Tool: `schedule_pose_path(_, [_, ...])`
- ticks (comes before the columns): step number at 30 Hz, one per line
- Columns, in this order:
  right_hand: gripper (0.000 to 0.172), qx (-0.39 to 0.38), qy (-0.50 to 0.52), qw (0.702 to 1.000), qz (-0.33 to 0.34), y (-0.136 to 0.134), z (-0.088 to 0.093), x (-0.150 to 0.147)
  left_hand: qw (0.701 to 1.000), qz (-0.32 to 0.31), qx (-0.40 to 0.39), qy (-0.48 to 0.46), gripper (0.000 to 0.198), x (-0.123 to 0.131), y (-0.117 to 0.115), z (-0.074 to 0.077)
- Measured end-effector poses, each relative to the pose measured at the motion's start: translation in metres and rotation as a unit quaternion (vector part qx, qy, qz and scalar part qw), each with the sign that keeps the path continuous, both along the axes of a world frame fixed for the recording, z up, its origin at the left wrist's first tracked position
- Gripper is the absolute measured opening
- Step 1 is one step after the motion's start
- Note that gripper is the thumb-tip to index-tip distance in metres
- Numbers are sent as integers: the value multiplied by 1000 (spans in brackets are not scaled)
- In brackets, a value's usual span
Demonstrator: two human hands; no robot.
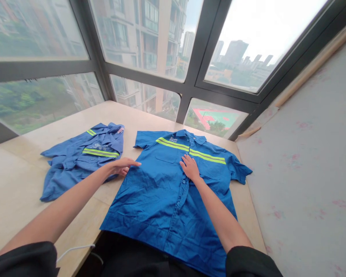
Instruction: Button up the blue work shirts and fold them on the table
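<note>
A blue short-sleeved work shirt (155, 184) lies spread front side up, its collar toward the window and its hem hanging over the near edge. A yellow-green reflective stripe crosses its chest, and buttons run down the middle. At the shirt's left side edge is my left hand (123, 166), closed on the cloth; one digit lies on top while the others are partly hidden at the edge. My right hand (190, 168) rests flat on the button strip just below the stripe, fingers stretched out. Left of my left hand lies a second, crumpled blue work shirt (75, 169) with similar stripes.
The pale wooden surface (14, 177) reaches back to dark-framed windows (190, 54). A patterned wall (302, 173) closes off the right side. Near the front edge, a white cable (75, 248) runs by my left forearm.
</note>
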State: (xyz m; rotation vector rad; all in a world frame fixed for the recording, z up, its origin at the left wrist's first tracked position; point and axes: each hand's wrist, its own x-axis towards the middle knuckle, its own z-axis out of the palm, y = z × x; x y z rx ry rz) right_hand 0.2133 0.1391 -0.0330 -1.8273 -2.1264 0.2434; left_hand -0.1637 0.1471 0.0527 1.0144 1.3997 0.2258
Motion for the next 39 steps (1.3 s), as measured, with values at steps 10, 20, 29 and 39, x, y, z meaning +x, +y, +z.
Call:
schedule_pose_path(10, [47, -25, 206, 978, 3, 12, -3, 18, 995, -58, -10, 83, 51, -9, -30, -17])
schedule_pose_path(20, [47, 17, 322, 947, -13, 18, -14, 43, 959, -177, 57, 214, 57, 0, -22, -3])
schedule_pose_path(29, [39, 22, 298, 954, 28, 12, -11, 40, 796, -241, 383, 403, 50, 61, -33, 20])
schedule_pose_path(39, [31, 15, 240, 970, 20, 3, 0, 49, 821, -224, 487, 195, 39, 195, -43, -17])
